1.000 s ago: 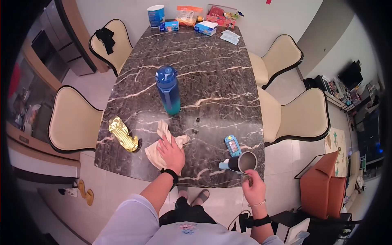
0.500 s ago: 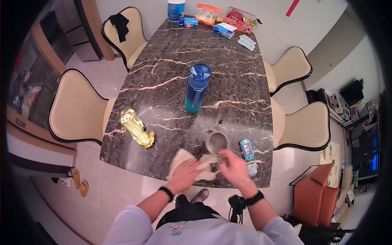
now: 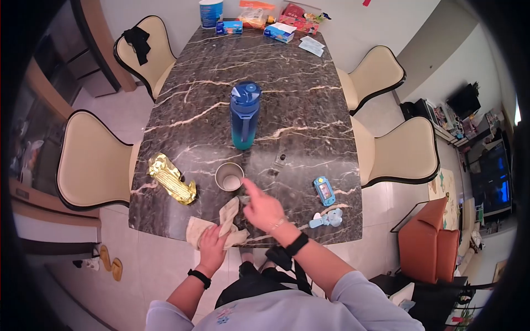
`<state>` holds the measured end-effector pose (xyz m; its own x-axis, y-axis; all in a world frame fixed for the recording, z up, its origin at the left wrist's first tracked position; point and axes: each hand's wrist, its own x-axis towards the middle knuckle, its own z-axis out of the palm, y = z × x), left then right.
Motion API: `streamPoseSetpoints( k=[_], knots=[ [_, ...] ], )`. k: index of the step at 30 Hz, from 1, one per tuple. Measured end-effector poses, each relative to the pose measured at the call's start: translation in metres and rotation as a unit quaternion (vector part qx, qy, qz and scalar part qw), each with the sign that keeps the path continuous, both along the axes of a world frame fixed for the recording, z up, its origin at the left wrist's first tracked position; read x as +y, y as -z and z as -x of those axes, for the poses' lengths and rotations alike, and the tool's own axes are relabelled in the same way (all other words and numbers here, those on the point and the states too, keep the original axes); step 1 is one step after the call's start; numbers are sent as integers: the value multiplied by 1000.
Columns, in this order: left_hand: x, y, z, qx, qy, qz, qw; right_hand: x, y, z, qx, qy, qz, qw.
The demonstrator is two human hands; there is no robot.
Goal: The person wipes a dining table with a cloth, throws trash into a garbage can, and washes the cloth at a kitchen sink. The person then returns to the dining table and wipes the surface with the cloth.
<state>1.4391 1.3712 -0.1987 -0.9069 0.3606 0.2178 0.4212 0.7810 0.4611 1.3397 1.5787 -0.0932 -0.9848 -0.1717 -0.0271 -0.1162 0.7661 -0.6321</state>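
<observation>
My left hand [image 3: 212, 246] lies on a crumpled beige cloth [image 3: 200, 230] at the table's near edge, its fingers pressed together on the fabric. A grey metal cup [image 3: 229, 177] stands just beyond the cloth. My right hand [image 3: 264, 208] is right beside the cup, index finger stretched toward its rim and the other fingers curled; nothing shows in it. A blue bottle [image 3: 244, 117] stands upright behind the cup. The gold foil packet [image 3: 172, 179] lies to the left. A small clear bottle [image 3: 279, 162] is at right, with a blue handheld toy [image 3: 324, 191] farther right.
A light-blue object [image 3: 327, 218] lies near the marble table's [image 3: 298, 77] right front corner. Tissue packs [image 3: 279, 32], a blue tub [image 3: 211, 14] and snack bags [image 3: 255, 14] stand at the far end. Cream chairs [image 3: 406, 149] flank both sides.
The cup has moved from the right side to the left, beyond the cloth, and my right hand has come across with it and loosened. The cloth and my left hand have shifted.
</observation>
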Motion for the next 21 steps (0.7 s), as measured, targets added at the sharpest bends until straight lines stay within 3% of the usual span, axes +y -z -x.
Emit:
streamPoseSetpoints(
  k=[2,4,6,8,10,12,15,16,17,21],
  knots=[
    [7,7,-2,2,34,6,999,14,9,-8,-15,34,25,999],
    [25,6,-3,6,78,9,997,29,35,-11,-18,141,21,990],
    [56,1,-6,-33,218,-6,975,30,54,-6,-67,184,32,980],
    [88,8,-8,-28,291,-38,955,31,75,1,62,150,80,984],
    [101,5,-6,-22,321,-30,946,45,64,-6,80,150,129,977],
    [109,-2,-3,-66,321,-27,945,89,47,-23,21,98,62,993],
    [109,-5,3,-103,326,-58,938,165,58,-73,102,91,-154,979],
    [111,-5,3,-128,326,-83,933,173,47,-90,21,114,-236,965],
    [114,-9,7,-147,328,-91,929,185,53,-104,17,85,-309,947],
    [134,-13,16,-148,334,-109,924,199,63,-115,41,16,-344,938]
  ],
)
